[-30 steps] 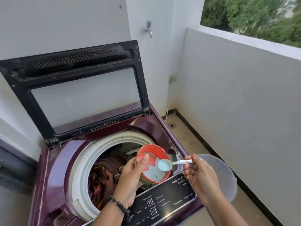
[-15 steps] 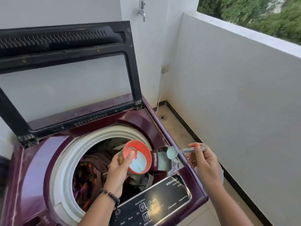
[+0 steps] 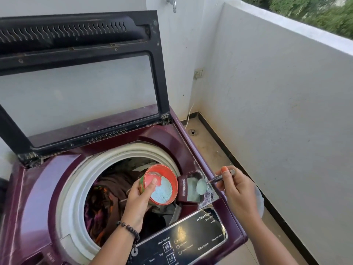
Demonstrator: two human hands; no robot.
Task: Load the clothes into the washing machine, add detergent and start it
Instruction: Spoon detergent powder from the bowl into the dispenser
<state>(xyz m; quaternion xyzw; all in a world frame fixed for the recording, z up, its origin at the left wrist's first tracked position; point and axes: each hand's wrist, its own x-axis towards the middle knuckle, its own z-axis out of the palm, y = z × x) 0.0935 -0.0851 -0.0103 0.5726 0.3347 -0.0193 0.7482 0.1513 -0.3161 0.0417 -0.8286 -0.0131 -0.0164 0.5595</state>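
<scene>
washing machine: glossy maroon plastic shell, scuffed and dusty near the hinges
lid: matt black plastic frame around a clear pane
drum rim: smooth off-white plastic
control panel: shiny black face with white print
clothes: soft cloth, brown and patterned, partly satiny
tub: smooth orange-red plastic, holding grainy pale blue powder
spoon: polished metal
detergent drawer: maroon plastic, powder-crusted
bracelet: dark matt beads
walls: matt white paint, lightly stained
</scene>
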